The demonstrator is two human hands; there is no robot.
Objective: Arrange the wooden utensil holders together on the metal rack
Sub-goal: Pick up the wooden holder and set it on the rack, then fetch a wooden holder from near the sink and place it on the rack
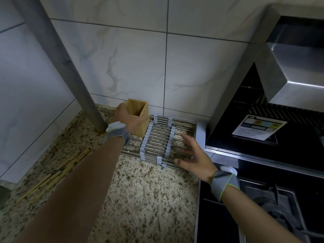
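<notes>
A square wooden utensil holder (140, 109) stands upright at the far left corner of the metal rack (157, 137), its open top empty. My left hand (128, 118) is wrapped around its near side. The rack is a mat of steel rods with pale grey plastic links, lying on the speckled granite counter (145, 193) against the tiled wall. My right hand (194, 156) hovers flat with fingers spread over the rack's right front part, holding nothing. Only one holder is in view.
A grey metal pipe (73, 74) runs down to the counter just left of the holder. Several wooden chopsticks (57, 172) lie on the counter at the left. A black stove (263, 199) and a steel range hood (289, 67) are at the right.
</notes>
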